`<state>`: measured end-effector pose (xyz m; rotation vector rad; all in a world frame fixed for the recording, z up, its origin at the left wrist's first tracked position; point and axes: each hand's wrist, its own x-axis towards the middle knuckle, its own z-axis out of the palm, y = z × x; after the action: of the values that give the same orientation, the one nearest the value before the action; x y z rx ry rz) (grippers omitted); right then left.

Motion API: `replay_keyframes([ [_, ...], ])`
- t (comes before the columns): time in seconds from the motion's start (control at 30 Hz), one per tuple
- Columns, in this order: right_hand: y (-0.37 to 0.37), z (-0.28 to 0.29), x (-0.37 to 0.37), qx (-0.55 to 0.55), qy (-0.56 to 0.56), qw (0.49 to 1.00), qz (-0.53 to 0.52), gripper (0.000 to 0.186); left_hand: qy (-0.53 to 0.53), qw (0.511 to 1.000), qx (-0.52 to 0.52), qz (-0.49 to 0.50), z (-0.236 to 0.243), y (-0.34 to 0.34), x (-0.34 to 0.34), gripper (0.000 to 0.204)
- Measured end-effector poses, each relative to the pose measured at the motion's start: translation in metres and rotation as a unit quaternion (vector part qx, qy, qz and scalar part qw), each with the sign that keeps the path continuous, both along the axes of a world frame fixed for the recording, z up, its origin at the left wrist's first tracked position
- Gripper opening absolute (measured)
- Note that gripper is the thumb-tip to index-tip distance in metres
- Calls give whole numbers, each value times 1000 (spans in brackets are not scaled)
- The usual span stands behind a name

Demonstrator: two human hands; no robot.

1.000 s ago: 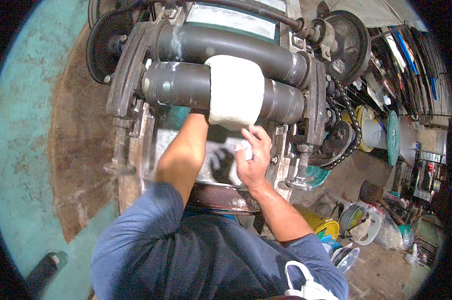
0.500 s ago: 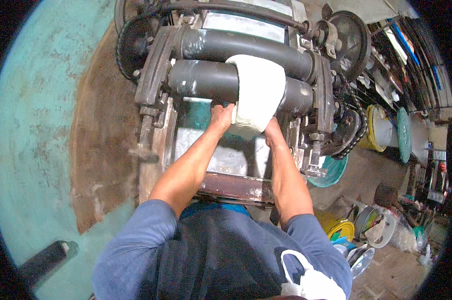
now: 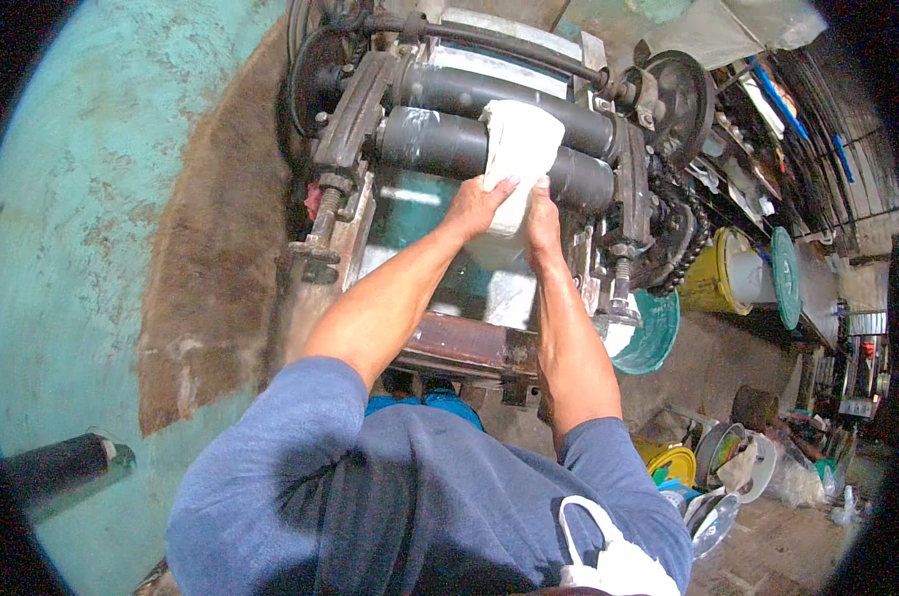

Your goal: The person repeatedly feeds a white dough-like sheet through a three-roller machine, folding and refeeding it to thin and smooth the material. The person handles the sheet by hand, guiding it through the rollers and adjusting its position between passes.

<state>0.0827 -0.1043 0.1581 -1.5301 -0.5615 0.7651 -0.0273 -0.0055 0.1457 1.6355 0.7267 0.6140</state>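
A thick, soft-looking white sheet [image 3: 525, 134] drapes over the nearer dark roller [image 3: 435, 139] of a roller machine, its lower end hanging on my side. My left hand [image 3: 477, 206] grips its left edge, with the thumb on the front and the other fingers mostly hidden. On the opposite edge my right hand [image 3: 542, 223] is closed, thumb pointing up along the sheet. The far roller [image 3: 459, 89] lies parallel behind. Under my hands is a wet-looking tray [image 3: 410, 219] with white patches.
Heavy metal brackets [image 3: 355, 119] with screws flank the rollers. At the right are a large wheel [image 3: 683, 104], a chain [image 3: 683, 260] and a teal tub [image 3: 658, 333]. A yellow bucket [image 3: 713, 273] stands beyond. A dark cylinder [image 3: 57, 472] lies on the floor at left.
My hands have moved up the sheet and closer together, thumbs now showing on its front. The sheet looks narrower. The whole view has shifted slightly.
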Motion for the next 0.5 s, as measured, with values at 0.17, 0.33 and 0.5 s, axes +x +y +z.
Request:
replay_keyframes([
  [0.17,2,9,-6,-15,21,999,38,53,-19,995,-91,-38,7,-1,-13,45],
  [0.33,-16,12,-30,-56,21,996,70,50,81,988,-88,-93,-23,0,-36,40],
  [0.5,-14,12,-25,-41,49,997,45,44,16,997,-6,-76,-2,0,-40,53],
])
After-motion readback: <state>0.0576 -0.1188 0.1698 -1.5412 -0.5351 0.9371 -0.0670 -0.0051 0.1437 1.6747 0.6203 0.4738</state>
